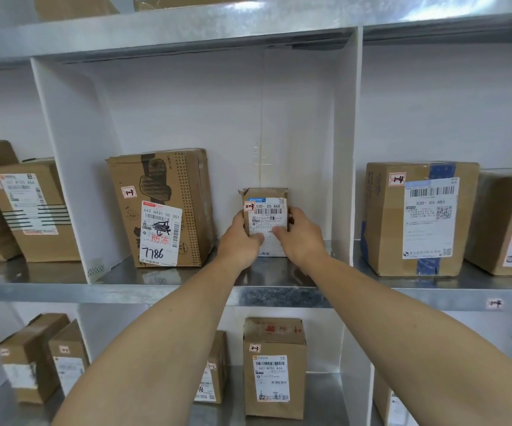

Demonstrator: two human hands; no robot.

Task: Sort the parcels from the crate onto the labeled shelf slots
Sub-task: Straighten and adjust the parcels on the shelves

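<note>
A small brown parcel with a white shipping label and a red-edged tag stands upright in the middle shelf slot, toward the slot's right side. My left hand grips its left side and my right hand grips its right side, thumbs across the label. The parcel's lower part is hidden behind my hands. A larger printed carton marked 7786 stands in the same slot to the left, apart from the small parcel. The crate is out of view.
White dividers wall the slot on both sides. Cartons fill the left slot and right slot. Below, several parcels stand on the lower shelf, one under my arms. A slot tag sits on the shelf edge.
</note>
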